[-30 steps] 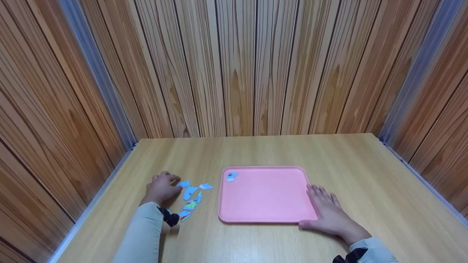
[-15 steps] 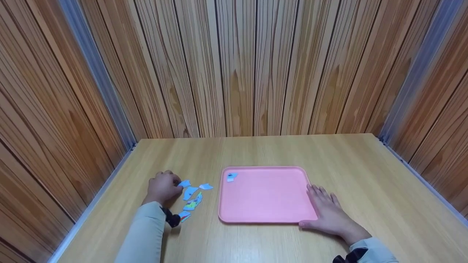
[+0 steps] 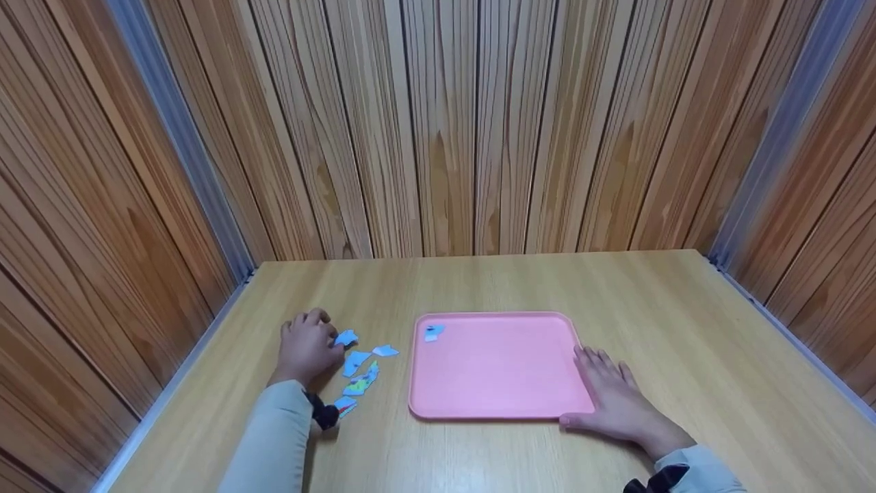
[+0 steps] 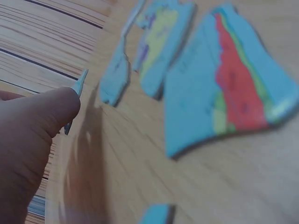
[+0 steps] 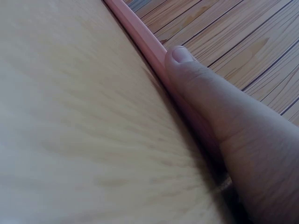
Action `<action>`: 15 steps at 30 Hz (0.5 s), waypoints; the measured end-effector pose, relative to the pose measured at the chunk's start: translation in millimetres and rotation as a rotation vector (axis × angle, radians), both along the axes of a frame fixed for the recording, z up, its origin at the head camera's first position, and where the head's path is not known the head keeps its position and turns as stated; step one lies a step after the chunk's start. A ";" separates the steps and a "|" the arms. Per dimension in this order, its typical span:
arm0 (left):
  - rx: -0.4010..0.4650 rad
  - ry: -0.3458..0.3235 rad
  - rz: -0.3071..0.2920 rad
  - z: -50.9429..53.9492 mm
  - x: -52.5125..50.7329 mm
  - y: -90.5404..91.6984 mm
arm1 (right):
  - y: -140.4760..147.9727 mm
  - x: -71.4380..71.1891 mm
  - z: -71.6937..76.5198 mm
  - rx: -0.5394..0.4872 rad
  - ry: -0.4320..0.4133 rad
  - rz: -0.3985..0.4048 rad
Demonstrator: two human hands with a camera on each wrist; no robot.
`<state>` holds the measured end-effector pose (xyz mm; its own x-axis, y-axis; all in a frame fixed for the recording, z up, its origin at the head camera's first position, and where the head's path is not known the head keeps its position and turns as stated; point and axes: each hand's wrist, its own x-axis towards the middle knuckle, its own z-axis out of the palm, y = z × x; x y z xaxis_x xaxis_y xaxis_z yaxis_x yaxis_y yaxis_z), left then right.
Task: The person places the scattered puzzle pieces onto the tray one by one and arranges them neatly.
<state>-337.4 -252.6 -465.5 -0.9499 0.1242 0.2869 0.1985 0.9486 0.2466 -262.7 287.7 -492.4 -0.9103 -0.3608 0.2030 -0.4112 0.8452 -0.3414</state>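
My left hand pinches a blue puzzle piece between curled fingers and thumb, at the left of the table. In the left wrist view that piece shows almost edge-on past the thumb, tilted up off the wood. My right hand rests with fairly straight fingers along the right rim of the pink tray, thumb at its near right corner. A small blue and white piece lies in the tray's far left corner.
Several loose pieces lie between the left hand and the tray: a pale blue piece, a blue piece, a yellow-green patterned piece, and a piece with a red stripe near the left wrist. Wood-panel walls stand behind and beside the table.
My left hand has taken hold of the upper blue piece and raised it slightly, shifting a little away from me. My right hand and the tray have stayed put.
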 end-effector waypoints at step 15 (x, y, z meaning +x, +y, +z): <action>0.058 -0.058 0.015 9.9 -6.0 45.3 | 1.1 -0.6 -1.1 -0.008 -0.003 0.005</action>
<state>-343.4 -207.4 -455.6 -0.9667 0.0942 0.2378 0.1679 0.9351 0.3121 -263.3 288.8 -493.6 -0.9091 -0.3636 0.2031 -0.4142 0.8406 -0.3491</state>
